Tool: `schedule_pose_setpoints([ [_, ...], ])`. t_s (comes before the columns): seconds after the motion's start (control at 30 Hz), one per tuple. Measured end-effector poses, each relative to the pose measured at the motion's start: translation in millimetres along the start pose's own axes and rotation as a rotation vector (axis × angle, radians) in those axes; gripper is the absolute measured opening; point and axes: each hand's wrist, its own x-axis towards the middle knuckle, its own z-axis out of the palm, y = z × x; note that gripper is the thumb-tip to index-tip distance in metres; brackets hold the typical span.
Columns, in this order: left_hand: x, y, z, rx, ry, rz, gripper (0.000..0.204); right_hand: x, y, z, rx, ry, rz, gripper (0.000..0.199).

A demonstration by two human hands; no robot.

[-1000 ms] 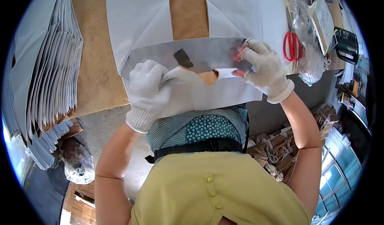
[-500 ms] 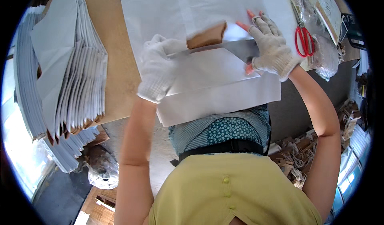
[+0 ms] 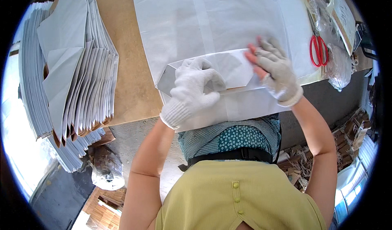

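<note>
Brown board tops our bench (image 3: 130, 87) above a grey floor (image 3: 124, 138), and along its left side lies a stack of folded white paper (image 3: 77, 74), with brown-edged ends reaching past the near edge. Next, a big white sheet (image 3: 237, 21) covers the middle and overhangs that near edge. Our gloved left hand (image 3: 194, 81) rests over the left part of the sheet's folded flap (image 3: 232, 66), by the near edge, fingers curled and thumb apart; we cannot tell whether it pinches the paper. Half a second ago the flap stood raised, its face showing brown; now it lies down with only a thin brown line along its lower side, so we judge this fold laid over. Our right hand (image 3: 269, 68), blurred, has its fingers spread at the flap's right end; contact is unclear. Towards the bench's right edge lie red-handled scissors (image 3: 319, 52), then a clear plastic bag (image 3: 339, 66).
</note>
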Motion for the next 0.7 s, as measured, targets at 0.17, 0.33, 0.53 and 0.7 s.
schedule_pose_setpoints([
  [0.17, 2.2, -34.2, 24.5, 0.183, 0.357, 0.089, 0.040, 42.6, -35.4, 28.3, 0.072, 0.073, -0.108, 0.042],
  [0.33, 17.1, -35.2, 46.7, 0.533, 0.638, 0.163, 0.050, 51.1, -45.0, 38.6, 0.076, 0.183, -0.003, 0.041],
  [0.53, 26.7, -9.3, 47.6, 0.470, 0.598, 0.188, 0.041, 48.9, -45.9, 40.2, 0.054, 0.219, -0.005, 0.039],
  [0.7, -9.8, -51.2, 23.0, 0.329, 0.664, 0.316, 0.030, 17.2, -1.7, -1.0, 0.037, 0.174, -0.205, 0.035],
])
